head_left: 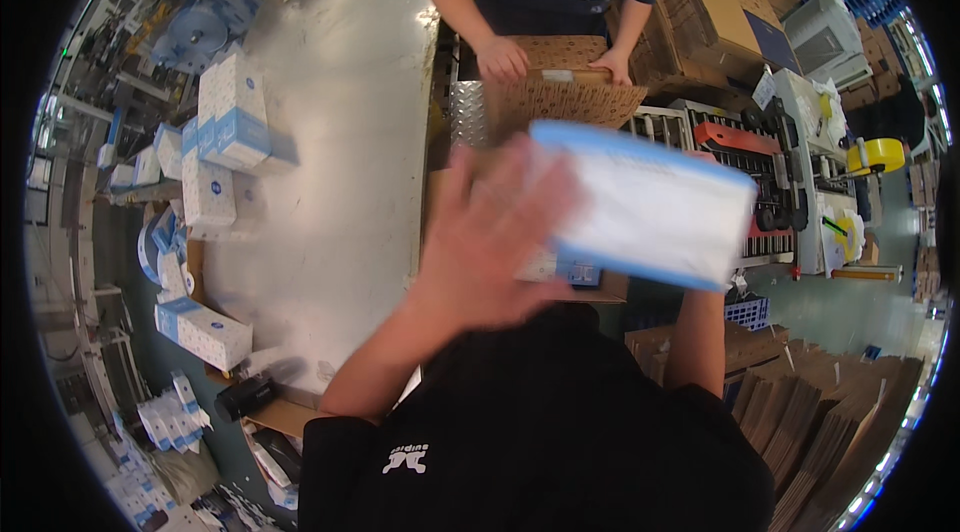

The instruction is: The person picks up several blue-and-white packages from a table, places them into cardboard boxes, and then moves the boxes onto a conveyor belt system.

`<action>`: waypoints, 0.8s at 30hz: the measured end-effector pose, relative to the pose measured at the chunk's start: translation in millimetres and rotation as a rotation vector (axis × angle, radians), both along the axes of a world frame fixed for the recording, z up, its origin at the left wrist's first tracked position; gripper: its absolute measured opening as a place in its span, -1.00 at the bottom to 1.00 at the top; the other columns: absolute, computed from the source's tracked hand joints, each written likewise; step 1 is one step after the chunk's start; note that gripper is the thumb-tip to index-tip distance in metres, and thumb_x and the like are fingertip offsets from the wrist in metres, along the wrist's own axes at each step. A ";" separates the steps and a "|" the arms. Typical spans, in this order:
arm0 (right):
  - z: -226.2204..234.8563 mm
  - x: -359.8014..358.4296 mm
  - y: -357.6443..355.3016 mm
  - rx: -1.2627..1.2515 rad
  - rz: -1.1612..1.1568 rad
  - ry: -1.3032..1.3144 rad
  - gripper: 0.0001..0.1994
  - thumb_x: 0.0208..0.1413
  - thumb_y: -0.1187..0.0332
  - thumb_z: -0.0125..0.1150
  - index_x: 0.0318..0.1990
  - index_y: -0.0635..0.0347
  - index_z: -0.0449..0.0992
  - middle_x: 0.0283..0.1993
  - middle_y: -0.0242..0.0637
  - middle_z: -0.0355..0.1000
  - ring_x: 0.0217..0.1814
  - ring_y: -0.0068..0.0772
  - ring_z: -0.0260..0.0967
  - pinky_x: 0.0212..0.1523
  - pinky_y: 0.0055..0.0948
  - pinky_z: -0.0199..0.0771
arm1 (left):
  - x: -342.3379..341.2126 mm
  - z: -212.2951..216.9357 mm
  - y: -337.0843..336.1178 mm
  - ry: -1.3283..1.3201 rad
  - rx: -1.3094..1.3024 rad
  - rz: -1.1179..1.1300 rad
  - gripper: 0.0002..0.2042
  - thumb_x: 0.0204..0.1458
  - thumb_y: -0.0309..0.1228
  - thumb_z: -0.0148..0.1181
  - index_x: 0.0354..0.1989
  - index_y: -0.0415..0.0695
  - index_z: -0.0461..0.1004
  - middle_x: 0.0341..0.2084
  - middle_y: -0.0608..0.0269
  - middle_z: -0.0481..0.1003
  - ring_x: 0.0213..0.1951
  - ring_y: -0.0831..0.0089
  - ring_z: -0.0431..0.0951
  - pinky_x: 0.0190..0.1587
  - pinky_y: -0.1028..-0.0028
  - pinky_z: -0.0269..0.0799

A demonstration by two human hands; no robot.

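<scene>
A white and blue package [650,207], smeared by motion, hangs tilted in front of me. Behind its right end is my right hand [706,159], mostly hidden, with its forearm rising from below; it seems to bear the package. My left hand [490,242], also blurred, has its fingers spread and overlaps the package's left end; whether it touches is unclear. Beneath the package, part of an open brown carton [610,290] shows, with blue and white packs in it. Across from me a person's hands [502,60] rest on a brown carton [570,102] with raised flaps.
A metal table [330,132] stretches along my left, with stacked white and blue boxes [232,112] on its far left side. Folded cardboard [810,412] stands at the lower right. A roller conveyor [745,152] and a yellow tape roll [875,157] are on the right.
</scene>
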State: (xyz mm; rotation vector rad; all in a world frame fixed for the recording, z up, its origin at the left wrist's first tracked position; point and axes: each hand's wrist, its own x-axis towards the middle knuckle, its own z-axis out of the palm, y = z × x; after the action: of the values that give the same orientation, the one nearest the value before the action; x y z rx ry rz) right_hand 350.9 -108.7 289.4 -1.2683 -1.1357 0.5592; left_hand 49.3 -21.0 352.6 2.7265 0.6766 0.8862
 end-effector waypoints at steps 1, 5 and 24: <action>4.7 -9.1 3.5 -0.012 0.038 -0.015 -0.29 -0.33 0.35 0.61 0.08 0.23 0.41 0.04 -0.22 0.36 0.09 -0.32 0.34 0.12 -0.35 0.33 | -17.8 -8.9 19.2 0.081 0.035 0.182 -0.44 0.17 0.11 0.15 0.18 -0.04 0.48 0.29 0.07 0.39 0.39 -0.03 0.26 0.42 -0.15 -0.05; 1.3 -25.8 12.7 0.039 0.145 -0.194 -0.45 -0.08 0.33 0.47 0.10 0.21 0.42 0.06 -0.20 0.35 0.11 -0.27 0.35 0.14 -0.31 0.37 | -73.1 -28.0 41.3 -0.459 -0.324 0.151 -0.44 0.03 -0.12 0.37 0.14 -0.21 0.46 0.14 0.03 0.45 0.21 0.05 0.41 0.33 0.13 0.16; -88.9 -17.0 42.7 0.301 0.254 -0.273 -0.86 0.18 0.47 0.28 -0.21 0.36 0.49 -0.04 0.01 0.46 0.03 -0.19 0.47 0.26 -0.22 0.39 | -54.2 -15.8 -31.7 -1.052 -0.692 -0.150 -0.47 -0.06 -0.57 0.47 0.07 -0.30 0.32 0.12 0.01 0.22 0.08 0.32 0.40 0.14 0.35 0.38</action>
State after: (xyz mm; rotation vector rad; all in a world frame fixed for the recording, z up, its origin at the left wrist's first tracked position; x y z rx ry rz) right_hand 333.9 -66.1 200.6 -0.9638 -1.5613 0.3880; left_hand -4.9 -52.7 336.8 1.3953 0.4050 1.4768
